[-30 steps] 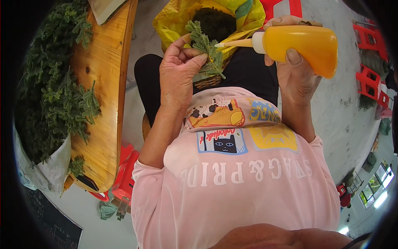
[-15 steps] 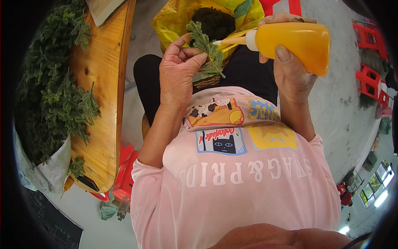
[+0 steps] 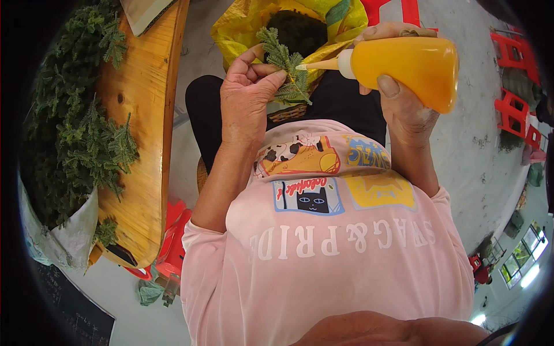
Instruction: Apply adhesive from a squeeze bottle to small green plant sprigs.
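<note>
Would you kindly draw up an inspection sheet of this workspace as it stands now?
Surface: wooden table at the left, bearing a heap of green branches and a pale sack.
Things in use: green sprig; squeeze bottle with orange-yellow contents, its nozzle tip at the sprig; contact cannot be told.
Clutter: crumpled green bag or cloth below the table's near end.
Hands: left hand pinches the sprig; right hand grips the bottle.
Cables: none certain; a dark strip near the neck may be a strap or cord.
Surroundings: open yellow sack ahead, red stools at the right, dark board lower left.
</note>
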### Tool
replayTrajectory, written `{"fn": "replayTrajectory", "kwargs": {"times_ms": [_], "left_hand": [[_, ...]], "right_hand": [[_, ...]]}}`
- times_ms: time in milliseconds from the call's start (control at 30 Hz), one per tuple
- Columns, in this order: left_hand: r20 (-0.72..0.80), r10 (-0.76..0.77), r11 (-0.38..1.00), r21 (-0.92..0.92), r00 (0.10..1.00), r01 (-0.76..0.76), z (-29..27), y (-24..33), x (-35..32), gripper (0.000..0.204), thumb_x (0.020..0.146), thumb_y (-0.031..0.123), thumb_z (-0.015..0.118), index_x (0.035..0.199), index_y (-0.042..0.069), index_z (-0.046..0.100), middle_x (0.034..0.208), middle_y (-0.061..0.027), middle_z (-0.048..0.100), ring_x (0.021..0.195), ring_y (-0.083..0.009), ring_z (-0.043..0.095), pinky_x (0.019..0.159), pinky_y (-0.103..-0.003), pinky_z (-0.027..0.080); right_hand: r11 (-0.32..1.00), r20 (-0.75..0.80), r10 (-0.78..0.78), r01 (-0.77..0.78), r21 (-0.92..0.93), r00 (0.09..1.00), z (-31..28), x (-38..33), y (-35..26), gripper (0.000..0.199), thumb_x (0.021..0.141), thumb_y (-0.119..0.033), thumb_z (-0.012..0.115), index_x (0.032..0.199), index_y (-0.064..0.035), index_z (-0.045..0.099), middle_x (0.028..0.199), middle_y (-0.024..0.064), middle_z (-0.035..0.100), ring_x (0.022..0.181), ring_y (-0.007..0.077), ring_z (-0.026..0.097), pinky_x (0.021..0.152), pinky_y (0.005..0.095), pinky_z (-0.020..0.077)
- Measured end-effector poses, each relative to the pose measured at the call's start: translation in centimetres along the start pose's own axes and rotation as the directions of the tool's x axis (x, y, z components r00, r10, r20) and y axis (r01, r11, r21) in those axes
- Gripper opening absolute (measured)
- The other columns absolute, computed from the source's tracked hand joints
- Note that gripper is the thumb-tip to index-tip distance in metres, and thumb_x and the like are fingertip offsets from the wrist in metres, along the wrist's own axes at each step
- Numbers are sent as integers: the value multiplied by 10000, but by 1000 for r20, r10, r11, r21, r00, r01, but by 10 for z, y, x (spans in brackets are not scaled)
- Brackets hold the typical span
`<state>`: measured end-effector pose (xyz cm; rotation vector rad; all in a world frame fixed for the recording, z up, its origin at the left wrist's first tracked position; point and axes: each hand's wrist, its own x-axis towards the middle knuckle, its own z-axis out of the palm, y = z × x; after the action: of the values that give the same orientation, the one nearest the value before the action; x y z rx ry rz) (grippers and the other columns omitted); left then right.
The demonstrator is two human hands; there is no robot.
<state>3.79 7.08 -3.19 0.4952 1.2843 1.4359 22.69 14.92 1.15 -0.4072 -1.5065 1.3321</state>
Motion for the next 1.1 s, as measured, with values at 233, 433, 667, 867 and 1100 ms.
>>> {"fn": "replayTrajectory", "kwargs": {"times_ms": [233,433,667,867,1100], "left_hand": [[4,4,1000,-14,1000,-4,-1,-2,0,539,774,-70,630,1267,-60,413,833,-31,593,727,-66,556,582,-146,395],[8,-2,1000,14,1000,2,0,1,-1,541,773,-65,633,1266,-59,411,827,-27,592,719,-59,551,577,-144,389],[5,-3,1000,17,1000,3,-3,-1,3,521,777,-84,611,1260,-53,419,831,-35,586,744,-80,561,623,-170,426],[160,-39,927,-362,986,95,-21,-6,2,480,789,-104,579,1243,-42,438,1040,-100,608,973,-174,595,883,-290,478],[215,18,885,-459,977,84,-14,15,-21,493,769,-134,579,1236,-29,463,1124,-104,598,1021,-163,584,885,-265,480]], "right_hand": [[1000,12,-6,6,-19,1000,2,-2,1,448,803,-112,670,1196,-52,464,1094,174,552,970,247,589,568,278,555],[999,-27,35,-35,-10,999,3,-3,2,443,804,-94,663,1199,-61,463,1099,166,552,1008,249,573,584,282,558],[992,41,-70,74,-101,997,2,0,-3,440,804,-122,675,1184,-54,464,1089,174,566,940,250,603,565,268,549],[935,-21,146,-131,330,989,-22,-1,-20,417,820,-146,649,1187,-56,471,1157,184,526,1061,307,544,582,265,530],[900,-280,154,-17,436,948,-46,-3,-27,384,815,-135,641,1165,-47,511,1178,189,514,1139,366,496,890,421,494]]}}
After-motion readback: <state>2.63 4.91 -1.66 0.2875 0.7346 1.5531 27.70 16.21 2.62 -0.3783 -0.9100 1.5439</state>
